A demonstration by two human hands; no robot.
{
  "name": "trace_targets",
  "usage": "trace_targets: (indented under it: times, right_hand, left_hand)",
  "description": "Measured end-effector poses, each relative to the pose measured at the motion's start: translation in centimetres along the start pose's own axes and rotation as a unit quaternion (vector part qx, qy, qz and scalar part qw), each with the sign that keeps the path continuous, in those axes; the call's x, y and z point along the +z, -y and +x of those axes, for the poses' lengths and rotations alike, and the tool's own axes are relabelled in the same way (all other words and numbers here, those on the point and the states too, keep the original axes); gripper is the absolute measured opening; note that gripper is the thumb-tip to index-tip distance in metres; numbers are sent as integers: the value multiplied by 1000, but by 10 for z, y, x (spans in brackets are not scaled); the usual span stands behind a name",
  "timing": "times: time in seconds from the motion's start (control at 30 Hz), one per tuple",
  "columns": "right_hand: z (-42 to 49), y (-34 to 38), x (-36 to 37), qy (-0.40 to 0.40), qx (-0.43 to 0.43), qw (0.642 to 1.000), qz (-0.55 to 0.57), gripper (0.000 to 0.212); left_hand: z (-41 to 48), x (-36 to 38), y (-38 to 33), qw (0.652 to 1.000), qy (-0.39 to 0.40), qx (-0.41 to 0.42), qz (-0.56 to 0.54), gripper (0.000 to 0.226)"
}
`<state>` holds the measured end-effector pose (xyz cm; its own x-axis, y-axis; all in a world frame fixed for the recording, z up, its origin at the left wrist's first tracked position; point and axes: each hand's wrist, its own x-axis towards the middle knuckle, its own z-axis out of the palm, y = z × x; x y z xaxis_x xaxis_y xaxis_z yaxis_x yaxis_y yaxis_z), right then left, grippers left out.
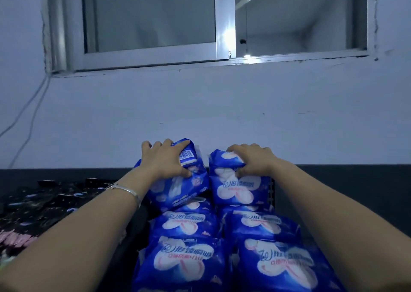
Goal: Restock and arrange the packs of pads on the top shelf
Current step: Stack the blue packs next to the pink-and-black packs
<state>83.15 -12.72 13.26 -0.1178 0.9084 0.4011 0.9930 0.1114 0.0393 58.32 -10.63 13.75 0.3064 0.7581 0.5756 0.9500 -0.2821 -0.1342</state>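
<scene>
Far left, black packs [44, 200] lie flat on the dark shelf [355, 180]. Next come two columns of glossy blue pad packs [186, 260] with white-pink petal prints, running back toward the wall [222, 113]. The back-left pack [178, 187] sits tilted with its barcode end up. The back-right pack [238, 189] stands straighter, with a narrow gap between them and open shelf off to the right. The left hand [165, 158], with a bangle [124, 190] on the wrist, is curled round the tilted pack, and the right hand [251, 158] grips the top of the other.

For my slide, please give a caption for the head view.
Left hand holds the left rear pack; right hand holds the right rear pack.
</scene>
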Motion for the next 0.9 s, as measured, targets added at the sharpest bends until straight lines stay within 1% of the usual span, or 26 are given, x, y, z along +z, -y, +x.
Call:
trace_targets:
  times: [0.23, 0.43, 0.5, 0.57, 0.6, 0.67, 0.73, 0.77, 0.83, 0.9]
  right_hand:
    - [-3, 6, 8, 17, 38, 999, -3, 67]
    - [-14, 22, 16, -12, 85, 995, -43, 77]
    - [-14, 28, 13, -12, 91, 994, -66, 78]
    - [-13, 38, 5, -17, 75, 995, -65, 81]
    - [-10, 46, 0, -27, 53, 997, -44, 83]
    - [-3, 66, -9, -60, 0, 997, 41, 83]
    - [2, 89, -14, -68, -36, 985, 152, 83]
    - [4, 101, -15, -59, -43, 976, 207, 85]
    - [6, 120, -15, -33, -39, 945, 322, 90]
    - [9, 135, -14, -3, -13, 902, 433, 91]
  left_hand:
    - [13, 20, -8, 999, 8, 38, -7, 90]
    - [11, 29, -1, 998, 18, 36, -47, 89]
    - [12, 23, 7, 997, 21, 27, -74, 88]
    - [16, 15, 24, 990, 30, -1, -138, 94]
    - [18, 10, 34, 982, 36, -21, -186, 102]
    - [18, 2, 54, 955, 25, -47, -293, 116]
    - [14, -4, 71, 917, -3, -53, -394, 113]
    - [11, -7, 78, 896, -11, -55, -440, 111]
    - [6, -11, 90, 861, -23, -59, -505, 115]
    - [0, -12, 98, 848, -41, -54, -526, 117]
